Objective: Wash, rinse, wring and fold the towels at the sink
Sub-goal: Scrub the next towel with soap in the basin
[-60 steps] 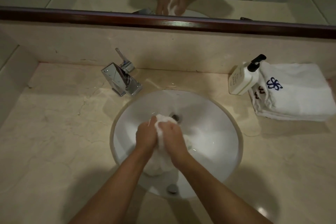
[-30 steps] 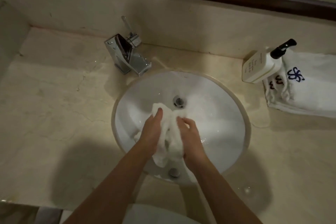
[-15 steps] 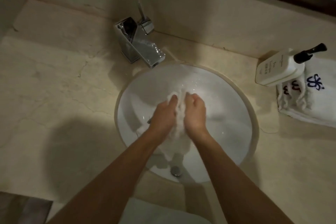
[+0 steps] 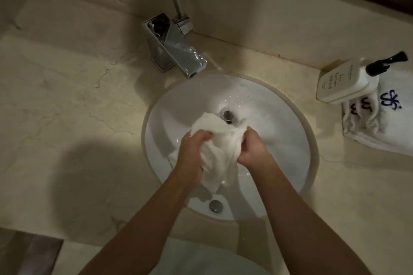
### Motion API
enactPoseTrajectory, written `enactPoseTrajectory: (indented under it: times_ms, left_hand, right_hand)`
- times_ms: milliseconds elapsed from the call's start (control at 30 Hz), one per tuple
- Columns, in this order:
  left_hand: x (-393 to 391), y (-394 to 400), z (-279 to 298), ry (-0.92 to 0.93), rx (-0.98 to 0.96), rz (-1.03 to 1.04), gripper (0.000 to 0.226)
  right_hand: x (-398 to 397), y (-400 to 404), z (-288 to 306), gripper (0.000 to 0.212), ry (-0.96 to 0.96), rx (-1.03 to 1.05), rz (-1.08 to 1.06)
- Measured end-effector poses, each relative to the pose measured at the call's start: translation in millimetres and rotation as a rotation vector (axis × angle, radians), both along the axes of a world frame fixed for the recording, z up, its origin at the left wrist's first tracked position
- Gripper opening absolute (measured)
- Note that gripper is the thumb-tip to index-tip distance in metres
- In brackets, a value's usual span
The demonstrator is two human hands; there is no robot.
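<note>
while both hands' grip clamps a wet towel [image 4: 218,147], over sink [image 4: 288,118]

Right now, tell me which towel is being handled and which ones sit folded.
The crumpled white towel in the sink, gripped by left hand and right hand. The folded towels lie untouched on the counter, right.

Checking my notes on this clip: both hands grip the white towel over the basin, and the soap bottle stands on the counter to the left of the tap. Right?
Not quite. In the head view both hands, left hand and right hand, do grip the white towel over the basin, but the soap bottle lies to the right of the tap.
</note>
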State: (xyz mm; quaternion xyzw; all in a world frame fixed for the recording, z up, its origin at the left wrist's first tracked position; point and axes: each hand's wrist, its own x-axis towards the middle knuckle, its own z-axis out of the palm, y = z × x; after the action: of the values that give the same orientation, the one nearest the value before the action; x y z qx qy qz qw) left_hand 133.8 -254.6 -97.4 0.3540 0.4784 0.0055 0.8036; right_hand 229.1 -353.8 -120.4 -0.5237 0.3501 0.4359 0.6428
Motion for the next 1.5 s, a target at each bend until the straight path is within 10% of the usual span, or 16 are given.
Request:
enactPoseTrajectory:
  times_ms: [133, 233, 400, 533, 700, 833, 1300, 1500]
  left_hand:
    - [-13, 25, -3, -0.005, -0.194, 0.114, 0.039]
    - [-20, 31, -10, 0.066, -0.131, 0.096, 0.038]
    - [-2, 27, -5, 0.115, -0.08, -0.029, 0.058]
    - [11, 0, 7, 0.123, 0.324, -0.321, 0.048]
    - [23, 5, 10, 0.127, 0.524, -0.423, 0.037]
    - [36, 31, 0, 0.086, 0.505, -0.512, 0.048]
    - [22, 55, 17, 0.039, 0.561, -0.801, 0.07]
    - [32, 65, 21, 0.002, 0.43, -0.709, 0.074]
  right_hand:
    - [-19, -32, -7, 0.078, -0.033, 0.294, -0.302]
    - [-31, -37, -3, 0.039, -0.077, 0.437, -0.341]
    - [-47, -20, 22, 0.051, -0.114, 0.246, -0.129]
    - [-48, 14, 36, 0.03, -0.673, -0.245, 0.419]
    - [-30, 37, 22, 0.062, -0.529, -0.487, 0.282]
    - [-26, 54, 44, 0.045, -0.806, -0.531, 0.517]
    - [6, 83, 40, 0.056, -0.65, -0.76, 0.432]
    - [-18, 87, 45, 0.049, -0.885, -0.878, 0.599]
